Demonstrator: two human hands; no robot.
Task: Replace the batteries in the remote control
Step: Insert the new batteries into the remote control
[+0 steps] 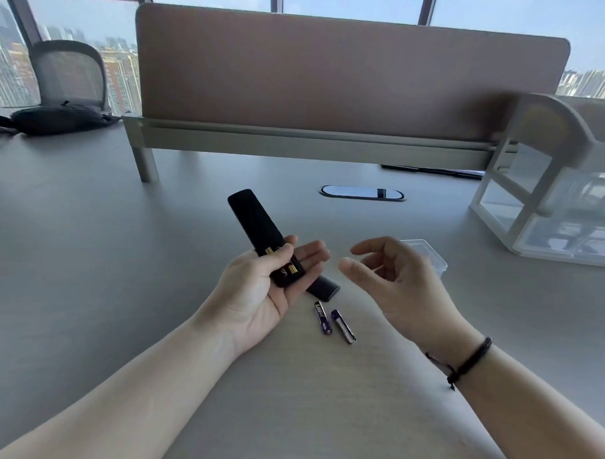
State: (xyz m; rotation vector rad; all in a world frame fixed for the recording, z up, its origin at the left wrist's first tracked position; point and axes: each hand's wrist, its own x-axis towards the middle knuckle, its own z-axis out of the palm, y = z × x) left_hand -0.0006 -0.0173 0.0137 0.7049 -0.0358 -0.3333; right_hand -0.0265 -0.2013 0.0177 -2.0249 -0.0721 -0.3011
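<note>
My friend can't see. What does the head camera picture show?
A person's left hand holds a black remote control with gold-ended batteries showing in its open compartment. The right hand hovers empty beside it. Two purple batteries and the black battery cover lie on the grey table.

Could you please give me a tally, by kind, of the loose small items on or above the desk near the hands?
Remote control, held in the left hand: 1
Battery cover on the desk: 1
Purple batteries, one beside the other, on the desk: 2
Clear plastic box behind the empty right hand: 1
Total: 5
</note>
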